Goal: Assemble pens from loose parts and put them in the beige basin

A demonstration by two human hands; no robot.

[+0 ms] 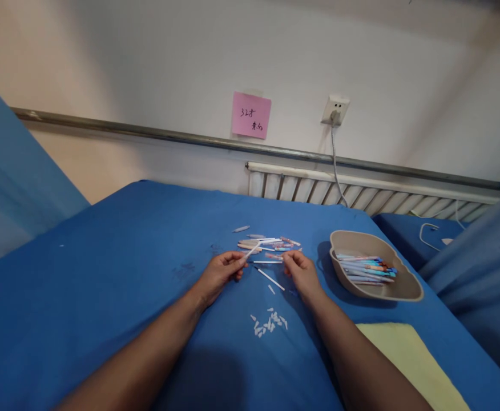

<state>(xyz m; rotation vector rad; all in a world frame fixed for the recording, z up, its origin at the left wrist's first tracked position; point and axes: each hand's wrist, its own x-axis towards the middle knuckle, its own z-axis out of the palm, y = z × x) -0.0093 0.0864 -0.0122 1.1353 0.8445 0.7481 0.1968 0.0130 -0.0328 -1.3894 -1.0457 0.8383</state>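
Note:
My left hand (223, 274) is closed in a pinch on a slim white pen refill (253, 249), which slants up to the right. The thumb and fingers of my right hand (302, 274) are pinched together. A second white refill with a dark tip (267, 262) and a short patterned pen barrel (274, 256) both meet its fingertips; I cannot tell which of them it grips. Another refill (270, 278) lies diagonally on the blue cloth between my hands. Behind them is a loose pile of pen barrels and refills (282, 247). Nearer to me, several small white pen tips (271, 323) are scattered.
To the right stands a beige bin (378, 238) holding several pens (367, 269). A yellow cloth (408, 354) lies in front of it. Blue sheeting (117, 268) covers the table. Beyond its far edge are a radiator (301, 185) and a plugged-in cable (334, 154).

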